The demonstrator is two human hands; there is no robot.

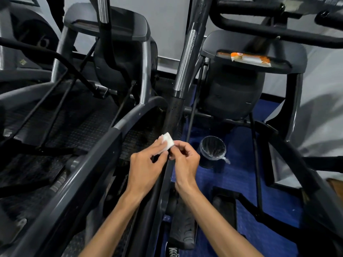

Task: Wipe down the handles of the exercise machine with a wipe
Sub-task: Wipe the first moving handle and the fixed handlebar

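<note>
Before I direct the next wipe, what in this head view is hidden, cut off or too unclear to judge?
- Wipe: mostly covered by the left hand and right hand; its full size and folds are hidden.
- Upright handle: its top is cut off by the frame's upper edge.
- Orange pack on the right machine's console: print too small to read.
- Bin on the floor: contents too dark to tell.

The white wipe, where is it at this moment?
In the head view, the white wipe is near the centre, pinched between the left hand and right hand, in front of the dark upright handle bar.
</note>
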